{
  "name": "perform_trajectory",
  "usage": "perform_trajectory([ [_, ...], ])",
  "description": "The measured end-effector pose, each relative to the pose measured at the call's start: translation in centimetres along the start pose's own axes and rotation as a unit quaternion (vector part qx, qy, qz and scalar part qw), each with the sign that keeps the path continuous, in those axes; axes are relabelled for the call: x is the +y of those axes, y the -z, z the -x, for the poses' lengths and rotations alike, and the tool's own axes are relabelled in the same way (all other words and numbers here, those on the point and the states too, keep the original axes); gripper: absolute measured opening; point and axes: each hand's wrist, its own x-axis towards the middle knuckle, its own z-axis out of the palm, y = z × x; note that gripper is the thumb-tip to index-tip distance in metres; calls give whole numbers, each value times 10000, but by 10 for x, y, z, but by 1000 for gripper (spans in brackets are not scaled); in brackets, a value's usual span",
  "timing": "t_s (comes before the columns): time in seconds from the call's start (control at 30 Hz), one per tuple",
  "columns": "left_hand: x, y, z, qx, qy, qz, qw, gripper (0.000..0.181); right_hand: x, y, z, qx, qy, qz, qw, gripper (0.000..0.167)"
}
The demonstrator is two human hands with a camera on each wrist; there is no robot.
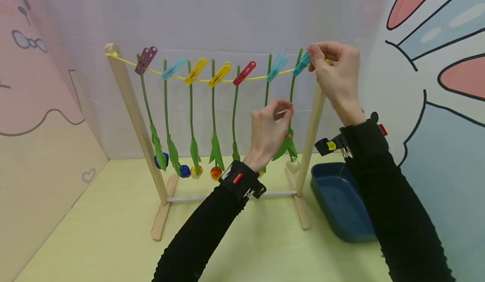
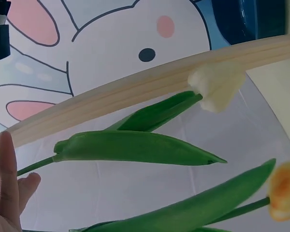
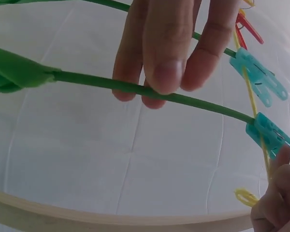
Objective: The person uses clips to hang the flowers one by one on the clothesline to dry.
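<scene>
My right hand [image 1: 339, 69] pinches the handle end of a teal clothespin [image 1: 302, 64] at the right of the yellow line. Its jaws are on the line beside the top of a green stem. Below, my left hand [image 1: 270, 130] holds that stem [image 3: 203, 104] lightly, thumb on one side and fingers on the other in the right wrist view. The stem belongs to an artificial white tulip [image 2: 216, 86] hanging head down, with green leaves [image 2: 135, 147]. A second light-blue clothespin [image 1: 278, 67] clips the neighbouring tulip, whose yellow-orange bloom [image 2: 285, 191] my left hand mostly hides in the head view.
More upside-down tulips hang leftward from purple [image 1: 145, 60], light-blue, yellow and red clothespins [image 1: 244, 73]. A wooden frame [image 1: 313, 134] carries the yellow line [image 1: 257, 78] and stands on the pale yellow table [image 1: 102, 214]. Right of it sits a dark blue basin [image 1: 342, 202].
</scene>
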Motion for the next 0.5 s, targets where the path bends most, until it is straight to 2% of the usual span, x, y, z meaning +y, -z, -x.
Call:
perform_trajectory([
  [0.13, -2, 7, 15, -156, -365, -272, 9988, 17, 0, 4, 10, 161, 196, 91, 9996, 31],
  [0.27, -4, 22, 44, -307, -666, -338, 9967, 17, 7, 14, 38, 289, 313, -368, 9984, 30],
  [0.37, -8, 42, 72, -437, -634, -316, 9965, 18, 20, 25, 71, 63, 458, -370, 9982, 25],
  [0.43, -15, 59, 90, -331, -606, -447, 9966, 16, 35, 31, 96, -201, 503, -37, 9985, 21],
  [0.5, -24, 79, 106, -88, -616, -633, 9961, 14, 54, 36, 121, -488, 609, 510, 9956, 19],
])
